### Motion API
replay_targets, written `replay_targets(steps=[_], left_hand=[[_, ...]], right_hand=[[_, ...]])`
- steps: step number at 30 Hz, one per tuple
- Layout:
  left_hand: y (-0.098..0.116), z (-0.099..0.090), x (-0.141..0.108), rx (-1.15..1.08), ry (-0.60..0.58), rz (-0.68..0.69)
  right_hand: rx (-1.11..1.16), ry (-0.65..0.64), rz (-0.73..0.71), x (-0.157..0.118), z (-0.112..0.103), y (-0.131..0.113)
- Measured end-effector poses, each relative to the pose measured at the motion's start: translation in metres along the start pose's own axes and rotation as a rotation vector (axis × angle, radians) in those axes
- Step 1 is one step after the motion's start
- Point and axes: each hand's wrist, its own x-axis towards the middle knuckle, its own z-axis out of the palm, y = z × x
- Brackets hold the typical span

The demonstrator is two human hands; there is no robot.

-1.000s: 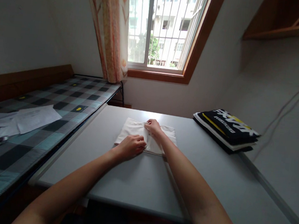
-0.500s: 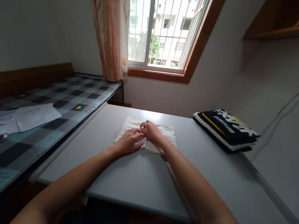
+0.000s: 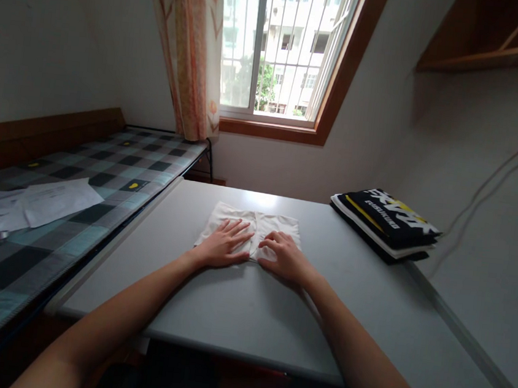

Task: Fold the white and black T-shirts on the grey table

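Observation:
A folded white cloth (image 3: 263, 220) lies flat on the light grey table (image 3: 228, 308), with a seam or fold line down its middle. Fingers spread, my left hand (image 3: 226, 245) rests flat on the cloth's left half. On the right half is my right hand (image 3: 283, 255), its fingers apart and slightly bent, touching the fabric near the middle line. Neither hand grips anything. Parts of the cloth's near edge are hidden under both hands.
A stack of folded clothes (image 3: 385, 223), black on top with white lettering, sits at the table's right rear. To the left is a bed with a checked cover (image 3: 99, 168) and white papers (image 3: 54, 200) on it. A barred window (image 3: 287, 55) is ahead.
My right hand has moved from the cloth's middle, beside my left fingers, to its right half. My left fingers have spread out flat. The cloth's middle line now shows between the hands.

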Motion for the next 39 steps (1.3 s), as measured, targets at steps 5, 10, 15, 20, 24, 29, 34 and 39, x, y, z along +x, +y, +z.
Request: replay_targets(steps=[5,10,15,20,24,29,34,39], left_hand=[[0.008,-0.003,-0.001,-0.048,0.048,0.084],[0.01,0.003,-0.002,-0.003,-0.019,0.075],[0.004,0.005,-0.003,0.033,-0.072,0.081],[0.002,0.005,-0.004,0.086,-0.092,0.074],[0.006,0.004,-0.004,0.079,-0.094,0.076],[0.005,0.006,-0.002,0.051,0.012,-0.072],[-0.003,0.011,-0.002,0.123,0.018,-0.189],[-0.01,0.01,-0.001,0.124,-0.016,-0.2]], right_hand=[[-0.097,0.059,-0.086,-0.005,0.009,-0.011],[-0.169,0.085,-0.129,0.001,0.019,-0.018],[-0.14,0.12,-0.115,0.001,0.02,-0.012],[-0.059,0.177,-0.072,-0.001,0.019,-0.005],[0.002,0.072,-0.12,-0.001,0.021,-0.007],[0.005,0.167,-0.002,0.0,0.016,-0.001],[-0.128,0.278,0.262,-0.003,0.011,0.022],[-0.216,0.094,0.462,-0.007,0.018,0.035]])
